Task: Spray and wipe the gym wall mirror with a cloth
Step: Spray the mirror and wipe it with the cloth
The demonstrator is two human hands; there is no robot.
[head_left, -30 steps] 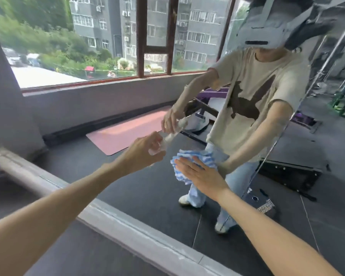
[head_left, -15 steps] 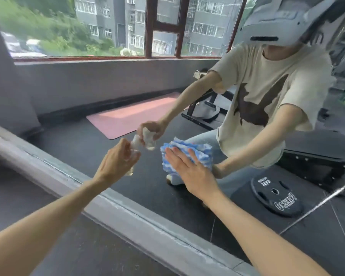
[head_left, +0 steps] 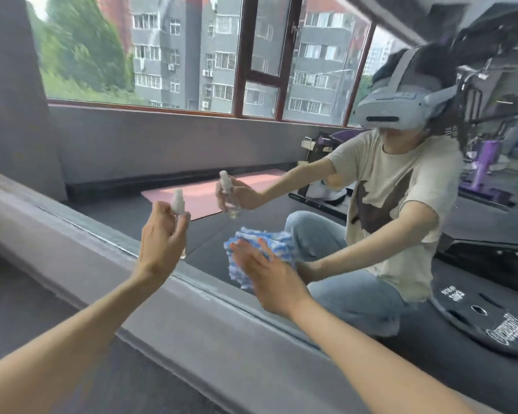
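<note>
Left grip: 1 bottle; 1 cloth

Bright daylight from reflected window, soft motion blur, wide-angle edge distortion

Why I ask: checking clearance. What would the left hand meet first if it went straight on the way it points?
Probably the mirror: the left hand, gripping the spray bottle, points at it with nothing visible between. The gap is hard to judge. The cloth is off that line.
</note>
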